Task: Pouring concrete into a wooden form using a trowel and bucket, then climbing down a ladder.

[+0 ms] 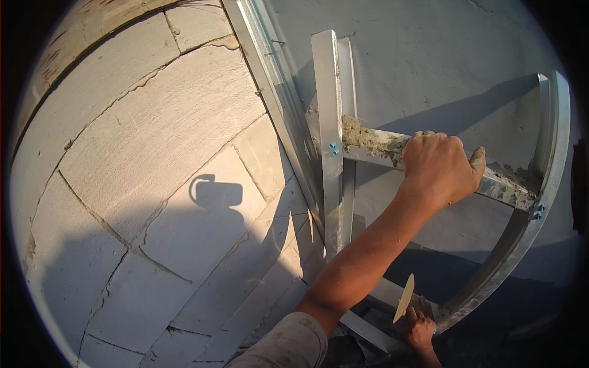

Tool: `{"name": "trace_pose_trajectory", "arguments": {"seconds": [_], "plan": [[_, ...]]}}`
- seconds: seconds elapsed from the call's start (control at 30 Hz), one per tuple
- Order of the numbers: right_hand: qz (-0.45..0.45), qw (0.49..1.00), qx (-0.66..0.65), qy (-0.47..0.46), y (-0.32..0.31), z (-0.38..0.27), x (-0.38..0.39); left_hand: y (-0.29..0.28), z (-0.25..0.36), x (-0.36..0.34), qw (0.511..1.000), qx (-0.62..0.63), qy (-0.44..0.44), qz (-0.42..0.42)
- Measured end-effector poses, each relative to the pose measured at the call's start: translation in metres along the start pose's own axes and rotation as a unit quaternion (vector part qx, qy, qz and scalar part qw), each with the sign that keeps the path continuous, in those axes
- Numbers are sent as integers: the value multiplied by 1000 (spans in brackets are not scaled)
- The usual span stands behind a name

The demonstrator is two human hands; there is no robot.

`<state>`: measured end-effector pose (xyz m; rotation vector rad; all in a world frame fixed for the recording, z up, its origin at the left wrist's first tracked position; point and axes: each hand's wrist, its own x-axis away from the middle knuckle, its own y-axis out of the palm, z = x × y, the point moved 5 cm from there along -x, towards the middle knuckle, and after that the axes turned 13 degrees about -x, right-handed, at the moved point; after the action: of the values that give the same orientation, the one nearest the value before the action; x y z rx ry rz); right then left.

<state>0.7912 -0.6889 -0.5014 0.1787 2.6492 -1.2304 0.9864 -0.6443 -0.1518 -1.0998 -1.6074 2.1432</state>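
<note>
My left hand [437, 162] is closed over an upper rung [374, 142] of a metal ladder, back of the hand up and thumb to the right. Wet-looking grey mortar [354, 132] cakes the rung on both sides of the hand. Lower down, my right hand [421, 325] is beside a lower rung, its fingers closed on a flat, pale tool with a rounded tip [404, 299]. The handle of that tool is hidden in the hand. Blue-green rivets join the rung to the ladder's left rail [332, 129] and right rail [548, 178].
On the left is a wall of pale blocks [153, 116] with mortar joints, carrying my shadow. A metal profile [279, 98] runs down the corner by the ladder. Behind the ladder spreads a grey, smooth surface [417, 55]. Deep shadow covers the lower right.
</note>
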Motion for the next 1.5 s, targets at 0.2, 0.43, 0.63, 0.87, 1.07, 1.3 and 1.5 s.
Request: {"name": "trace_pose_trajectory", "arguments": {"seconds": [0.2, 0.43, 0.63, 0.87, 1.07, 1.3, 1.5], "plan": [[-119, 985, 104, 70, 24, 28, 17, 17, -1, -3, 996, 0, 53, 66], [-183, 966, 35, 178, 5, 8, -3, 4, -3, -11, 994, 3, 88, 70], [-138, 966, 16, 218, 1, 14, -4, 2, -13, -18, 992, 15, 81, 97], [-95, 987, 7, 128, 3, 16, -5, 2, -14, 1, 993, -27, 48, 106], [-66, 991, -42, 112, 7, 35, -2, 0, -7, -12, 997, 26, 67, 1], [-88, 972, -216, 31, -41, -5, -38, 3, -29, -20, 994, 36, 62, -86], [-103, 985, -119, -63, -209, -104, -62, -2, -10, -41, 968, 75, 67, -230]]}}
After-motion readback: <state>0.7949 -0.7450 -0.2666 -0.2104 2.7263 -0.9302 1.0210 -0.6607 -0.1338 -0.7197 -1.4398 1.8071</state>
